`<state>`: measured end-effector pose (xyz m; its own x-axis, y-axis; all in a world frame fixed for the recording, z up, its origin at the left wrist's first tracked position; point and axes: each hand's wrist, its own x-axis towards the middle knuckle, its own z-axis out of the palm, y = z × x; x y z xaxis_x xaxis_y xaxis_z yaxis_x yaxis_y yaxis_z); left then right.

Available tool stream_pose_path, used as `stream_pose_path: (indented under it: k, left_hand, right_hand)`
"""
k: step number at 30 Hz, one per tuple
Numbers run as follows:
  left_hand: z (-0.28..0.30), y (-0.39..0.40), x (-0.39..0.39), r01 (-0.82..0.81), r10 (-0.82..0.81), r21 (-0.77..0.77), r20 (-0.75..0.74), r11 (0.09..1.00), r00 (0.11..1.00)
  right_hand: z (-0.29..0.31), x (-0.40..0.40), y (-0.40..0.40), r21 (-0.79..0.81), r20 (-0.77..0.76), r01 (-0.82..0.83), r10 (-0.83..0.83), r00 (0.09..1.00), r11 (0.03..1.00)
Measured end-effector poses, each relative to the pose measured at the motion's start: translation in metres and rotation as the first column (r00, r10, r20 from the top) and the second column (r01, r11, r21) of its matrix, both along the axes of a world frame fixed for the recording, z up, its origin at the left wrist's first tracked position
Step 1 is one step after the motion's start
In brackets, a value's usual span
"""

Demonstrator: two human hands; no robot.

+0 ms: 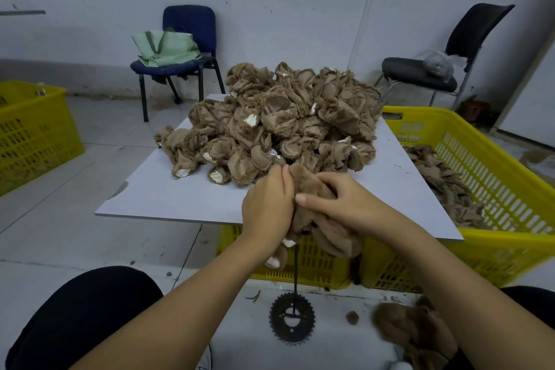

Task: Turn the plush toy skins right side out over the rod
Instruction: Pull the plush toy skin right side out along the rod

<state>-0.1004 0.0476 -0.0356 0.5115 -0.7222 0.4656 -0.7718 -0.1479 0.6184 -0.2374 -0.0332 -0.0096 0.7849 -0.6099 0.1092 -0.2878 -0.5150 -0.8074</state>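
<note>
A brown plush toy skin (315, 189) sits over the top of a thin dark rod (296, 267) that rises from a toothed metal base (292, 320) on the floor. My left hand (267, 207) grips the skin's left side. My right hand (342, 200) grips its right side, thumb pointing left across the fur. Loose brown folds and white-tipped bits hang below my hands. A big heap of inside-out brown skins (279, 123) lies on the white board (180, 195) just beyond.
A yellow crate (492, 177) at right holds more brown skins; another yellow crate (36, 132) stands at left. More yellow crates carry the board. Brown skins (411, 330) lie on the floor by my right arm. Two chairs stand at the wall.
</note>
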Motion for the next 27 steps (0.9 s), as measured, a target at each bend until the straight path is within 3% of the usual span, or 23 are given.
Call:
stream_pose_path:
  k: [7,13,18,23,27]
  left_hand:
    - [0.000,0.005,0.006,0.261,-0.261,0.036,0.267,0.965,0.928]
    - [-0.010,0.007,0.004,0.303,-0.300,-0.152,0.043,0.941,0.953]
    - [-0.024,0.013,-0.005,0.280,-0.304,-0.177,-0.124,0.943,0.945]
    - [-0.025,0.013,-0.006,0.278,-0.281,-0.062,-0.047,0.959,0.959]
    - [-0.021,0.015,-0.007,0.267,-0.272,-0.116,-0.035,0.957,0.962]
  right_hand:
    - [-0.015,0.001,0.004,-0.260,0.010,0.086,-0.086,0.996,0.962]
    - [-0.012,0.006,0.003,-0.364,0.169,0.115,-0.056,0.984,0.924]
    - [-0.018,0.008,0.002,-0.365,0.137,0.071,-0.022,0.990,0.928]
    - [-0.029,0.009,0.006,-0.309,0.054,0.048,-0.033,0.998,0.950]
    - [-0.021,0.006,0.007,-0.381,-0.007,0.023,-0.028,1.000,0.924]
